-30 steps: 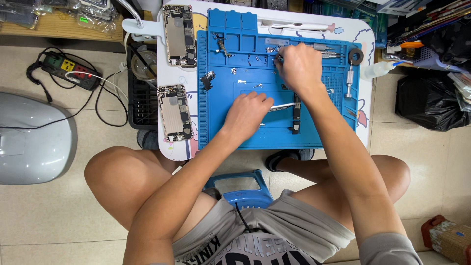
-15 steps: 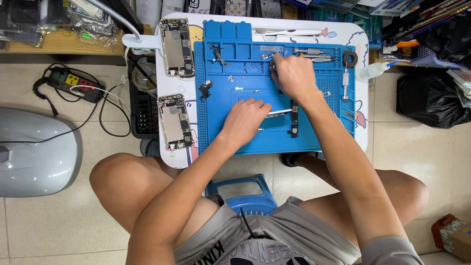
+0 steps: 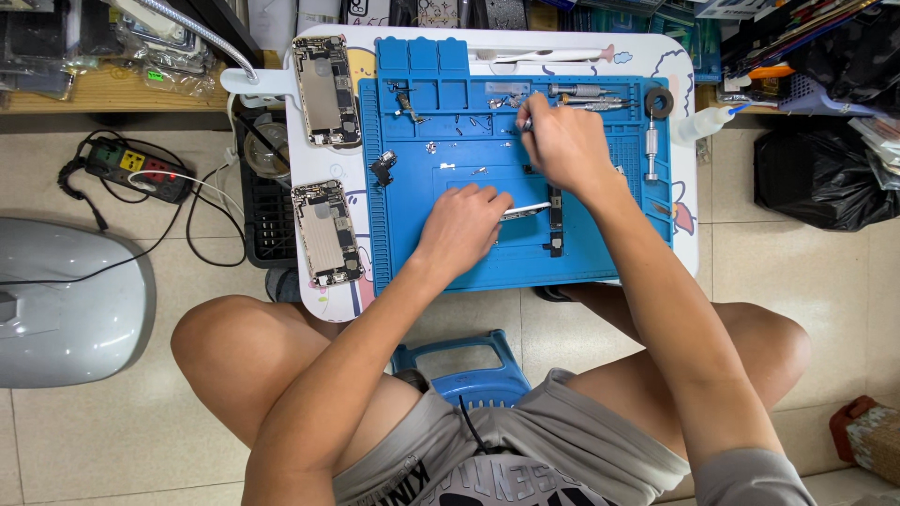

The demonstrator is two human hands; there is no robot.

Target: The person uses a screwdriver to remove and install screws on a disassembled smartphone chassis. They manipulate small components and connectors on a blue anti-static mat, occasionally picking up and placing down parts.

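Nearest the camera: bare knees, grey shorts, and a blue plastic stool (image 3: 466, 361) between the legs on the tiled floor. Beyond it, a small white table (image 3: 682, 201) carrying a blue repair mat (image 3: 450, 253). Left hand (image 3: 461, 228) lies palm-down on the mat, fingers curled, fingertips pressing on a thin silver part (image 3: 527, 210) that sticks out to the right; just past it lies a dark strip-shaped part (image 3: 556, 222), upright on the mat. Right hand (image 3: 561, 142) sits farther up the mat, fingers closed in a pinch around a slim metal tool (image 3: 526, 123), its tip aimed at small loose parts in the mat's upper trays. Left of the mat, two opened phone housings: one near (image 3: 325, 232), one far (image 3: 325, 77). Far right edge: a silver screwdriver (image 3: 650, 150), upright, and a black ring (image 3: 659, 102).
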